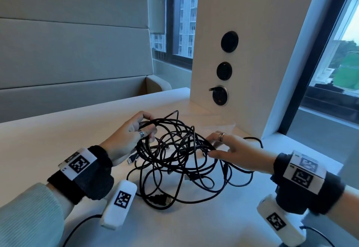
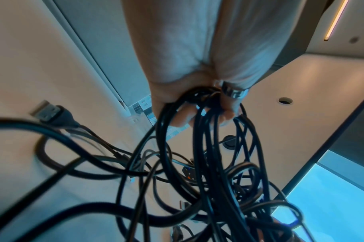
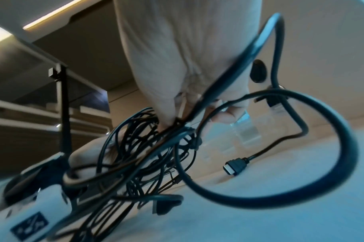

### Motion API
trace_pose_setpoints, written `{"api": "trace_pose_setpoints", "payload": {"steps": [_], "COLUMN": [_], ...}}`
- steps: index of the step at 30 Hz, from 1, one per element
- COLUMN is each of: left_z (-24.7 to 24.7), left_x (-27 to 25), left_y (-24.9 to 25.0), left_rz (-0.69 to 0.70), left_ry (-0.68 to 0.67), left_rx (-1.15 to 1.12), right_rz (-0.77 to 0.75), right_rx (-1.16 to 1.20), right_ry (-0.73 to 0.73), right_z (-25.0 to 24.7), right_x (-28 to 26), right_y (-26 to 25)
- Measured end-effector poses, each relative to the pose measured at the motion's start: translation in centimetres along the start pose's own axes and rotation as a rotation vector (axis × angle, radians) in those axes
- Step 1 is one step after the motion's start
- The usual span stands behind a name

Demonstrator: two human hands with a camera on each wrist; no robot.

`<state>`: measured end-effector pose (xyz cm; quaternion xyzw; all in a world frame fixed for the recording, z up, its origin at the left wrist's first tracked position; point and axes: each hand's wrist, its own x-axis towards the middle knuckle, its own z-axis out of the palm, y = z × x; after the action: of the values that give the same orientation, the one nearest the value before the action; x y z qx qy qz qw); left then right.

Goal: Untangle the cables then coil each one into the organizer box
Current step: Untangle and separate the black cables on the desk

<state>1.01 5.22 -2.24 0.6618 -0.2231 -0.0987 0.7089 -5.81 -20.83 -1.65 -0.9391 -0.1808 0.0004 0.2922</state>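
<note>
A tangle of black cables (image 1: 174,159) lies in the middle of the pale table (image 1: 58,136). My left hand (image 1: 136,130) grips several strands at the tangle's upper left and holds them slightly raised; in the left wrist view the fingers (image 2: 181,117) curl round that bundle (image 2: 203,147). My right hand (image 1: 223,147) is at the tangle's right side and pinches strands between thumb (image 3: 166,114) and fingers. An HDMI plug (image 1: 161,200) lies at the front of the tangle and a USB plug (image 1: 131,159) at its left. A clear plastic box (image 3: 245,131) sits just behind the right hand.
A white pillar (image 1: 242,33) with three round sockets stands on the table's far right, close behind the cables. Windows lie to the right of it. A padded grey wall runs along the far side. Thin cables trail from the wrist cameras along the table's front.
</note>
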Motion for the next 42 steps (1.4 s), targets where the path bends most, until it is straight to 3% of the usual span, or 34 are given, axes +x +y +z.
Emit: {"api": "trace_pose_setpoints", "payload": {"steps": [9,14,18,27,32,34,39,42], "left_z": [-1.5,-1.0,0.6,2.7,1.6,1.8,3.1,3.6], "left_x": [-0.2,0.1,0.8,2.0,1.9,1.0,0.7,1.4], "left_y": [-0.2,0.0,0.1,-0.4,-0.7,0.1,1.2,1.5], "left_rz": [0.037,0.067,0.055,0.016,0.007,-0.02,-0.114,-0.128], "left_ry": [-0.092,0.022,0.106,0.2,0.174,0.166,-0.164,-0.225], "left_rx": [0.009,0.201,0.29,0.204,0.829,0.905,1.206,1.267], "right_rz": [0.065,0.08,0.013,0.086,0.195,0.216,0.148,0.11], "right_rx": [0.463,0.116,-0.153,-0.05,0.036,0.055,0.049,0.06], "right_ry": [0.0,0.189,0.176,0.061,0.015,0.036,0.12,0.171], "right_z": [-1.0,-0.8,-0.2,0.2,0.6,0.7,1.4,1.7], "right_x": [-0.1,0.9,1.6,4.0,4.0,4.0,4.4,4.3], "right_y": [1.5,1.7,0.6,-0.4,-0.8,-1.0,-1.9,-2.4]}}
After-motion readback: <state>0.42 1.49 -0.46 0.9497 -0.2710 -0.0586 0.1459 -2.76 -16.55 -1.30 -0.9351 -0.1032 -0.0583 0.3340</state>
